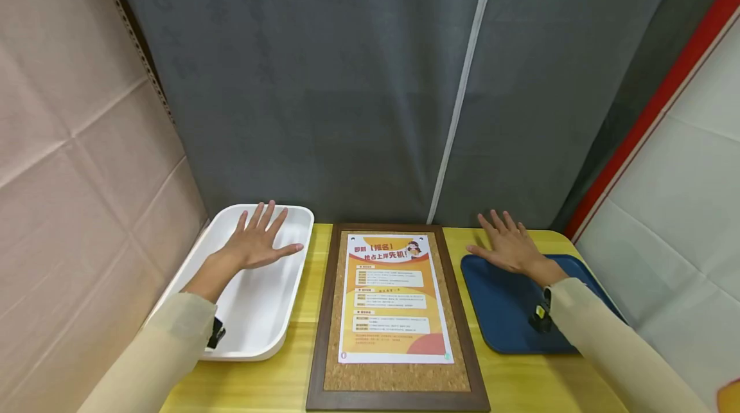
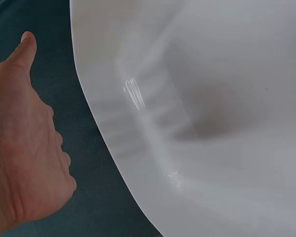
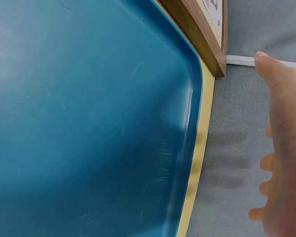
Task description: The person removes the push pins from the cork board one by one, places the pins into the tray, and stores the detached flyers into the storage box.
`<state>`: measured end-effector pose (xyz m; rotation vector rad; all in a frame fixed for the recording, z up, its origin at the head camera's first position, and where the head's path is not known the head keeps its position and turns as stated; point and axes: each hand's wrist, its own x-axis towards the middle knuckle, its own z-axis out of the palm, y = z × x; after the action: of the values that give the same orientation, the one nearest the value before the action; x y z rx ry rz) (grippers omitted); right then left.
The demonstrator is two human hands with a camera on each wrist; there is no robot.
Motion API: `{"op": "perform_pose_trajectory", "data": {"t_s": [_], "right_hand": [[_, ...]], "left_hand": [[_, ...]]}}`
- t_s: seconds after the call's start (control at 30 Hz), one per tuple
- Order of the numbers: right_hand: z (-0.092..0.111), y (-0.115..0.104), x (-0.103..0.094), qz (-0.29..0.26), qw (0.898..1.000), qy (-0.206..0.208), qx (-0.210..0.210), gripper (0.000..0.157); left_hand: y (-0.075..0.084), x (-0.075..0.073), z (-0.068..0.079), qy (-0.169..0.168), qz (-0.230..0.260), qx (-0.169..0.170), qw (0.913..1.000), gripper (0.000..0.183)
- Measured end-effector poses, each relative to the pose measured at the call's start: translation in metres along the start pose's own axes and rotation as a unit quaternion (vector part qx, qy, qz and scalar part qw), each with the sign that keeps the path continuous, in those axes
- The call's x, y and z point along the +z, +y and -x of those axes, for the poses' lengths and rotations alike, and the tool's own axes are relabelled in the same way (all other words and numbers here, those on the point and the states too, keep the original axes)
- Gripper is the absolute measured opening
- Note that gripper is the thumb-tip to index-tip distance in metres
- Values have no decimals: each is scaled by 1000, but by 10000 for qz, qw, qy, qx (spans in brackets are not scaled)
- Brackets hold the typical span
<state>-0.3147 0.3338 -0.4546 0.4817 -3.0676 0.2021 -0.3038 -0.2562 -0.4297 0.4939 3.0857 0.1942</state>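
Over the white tray point(image 1: 260, 329) at the left, my left hand point(image 1: 253, 245) is held with fingers straight and spread, holding nothing. In the left wrist view that hand point(image 2: 29, 143) appears beside the tray's rim point(image 2: 108, 138), its shadow falling inside. My right hand point(image 1: 509, 247) hovers at the blue tray point(image 1: 503, 316), fingers spread and nothing in them. The right wrist view shows this hand point(image 3: 288, 153) past the edge of the blue tray point(image 3: 89, 98). Between the trays lies a brown-framed cork board point(image 1: 399, 381) with an orange and white poster point(image 1: 393, 304) on it.
Everything stands on a yellow wood-grain table point(image 1: 243, 390). Behind it hangs a grey cloth point(image 1: 324, 92) with a pale vertical strip point(image 1: 462, 92). Pale sheets close in the left side point(image 1: 75, 207) and the right side point(image 1: 682, 207). A red band point(image 1: 653, 111) edges the right sheet.
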Motion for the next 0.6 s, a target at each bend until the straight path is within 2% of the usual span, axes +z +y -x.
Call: {"op": "perform_pose_trajectory", "data": {"t_s": [0.17, 0.6], "right_hand": [[0, -3, 1, 30, 10000, -10, -23, 96], [-5, -16, -1, 87, 9998, 71, -170, 93]], "left_hand": [[12, -6, 2, 65, 77, 164, 9998, 107], [50, -17, 2, 74, -172, 500, 9986, 103]]}}
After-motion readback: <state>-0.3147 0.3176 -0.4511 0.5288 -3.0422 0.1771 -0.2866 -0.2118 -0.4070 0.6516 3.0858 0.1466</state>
